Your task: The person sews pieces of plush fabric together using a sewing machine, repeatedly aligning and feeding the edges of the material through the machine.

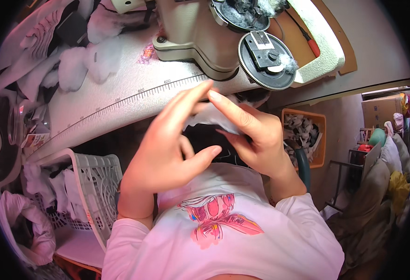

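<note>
In front of my chest, just below the machine's edge, my two hands meet at the fingertips. My left hand has its fingers stretched upward and its thumb held apart, slightly blurred. My right hand is closed, its index finger reaching to the left fingertips. A limp, pale piece of fabric hangs between the hands, gripped by the right fingers; its kind cannot be made out, and the hands hide part of it. Above them is a beige machine with a black, tooth-rimmed disc carrying lint.
A white worktop with a ruler scale bears several fluffy white pieces at left. A white basket of similar pieces stands at lower left. At right are an orange crate of scraps and a red-handled screwdriver.
</note>
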`<state>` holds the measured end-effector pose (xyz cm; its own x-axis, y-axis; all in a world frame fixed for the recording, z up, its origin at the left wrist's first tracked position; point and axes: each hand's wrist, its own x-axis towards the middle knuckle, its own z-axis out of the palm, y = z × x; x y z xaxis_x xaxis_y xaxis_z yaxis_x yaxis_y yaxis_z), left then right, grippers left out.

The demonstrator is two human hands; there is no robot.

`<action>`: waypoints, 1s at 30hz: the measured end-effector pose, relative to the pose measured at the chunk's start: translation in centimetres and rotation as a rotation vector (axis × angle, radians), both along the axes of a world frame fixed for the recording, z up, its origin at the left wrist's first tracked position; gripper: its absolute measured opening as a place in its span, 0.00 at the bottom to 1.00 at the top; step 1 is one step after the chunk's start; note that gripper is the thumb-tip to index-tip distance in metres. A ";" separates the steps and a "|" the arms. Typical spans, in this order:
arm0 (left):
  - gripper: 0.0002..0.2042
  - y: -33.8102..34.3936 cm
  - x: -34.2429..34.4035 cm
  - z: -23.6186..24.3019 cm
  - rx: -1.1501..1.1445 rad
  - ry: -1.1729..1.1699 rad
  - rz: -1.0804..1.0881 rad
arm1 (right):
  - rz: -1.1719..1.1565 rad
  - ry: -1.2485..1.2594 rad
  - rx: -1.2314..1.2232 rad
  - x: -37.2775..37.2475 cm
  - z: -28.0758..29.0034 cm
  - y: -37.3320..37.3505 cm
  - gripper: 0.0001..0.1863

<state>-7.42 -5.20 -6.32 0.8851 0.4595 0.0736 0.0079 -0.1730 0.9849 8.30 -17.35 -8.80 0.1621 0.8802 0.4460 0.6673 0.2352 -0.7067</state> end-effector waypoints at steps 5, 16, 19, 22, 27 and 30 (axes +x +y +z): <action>0.17 -0.1 1.2 -2.8 -0.483 0.003 -0.099 | -0.107 0.154 0.145 -0.8 -1.1 0.3 0.35; 0.11 0.6 1.9 -4.2 0.035 -0.228 0.585 | 0.086 -0.098 -0.480 0.4 0.2 -3.4 0.32; 0.11 0.4 2.0 -4.8 0.249 -0.288 0.637 | 0.150 0.094 -0.376 0.5 -0.1 -3.4 0.25; 0.08 0.9 1.4 -5.5 0.587 -0.313 0.542 | -0.022 0.532 -0.329 0.2 0.0 -2.7 0.24; 0.10 0.6 0.1 -2.6 0.789 -0.264 0.294 | 0.128 0.672 -0.297 -0.5 1.9 -2.3 0.39; 0.24 0.0 -0.2 -1.6 0.724 -0.252 0.243 | 0.154 0.439 -0.224 -0.1 1.8 -1.9 0.41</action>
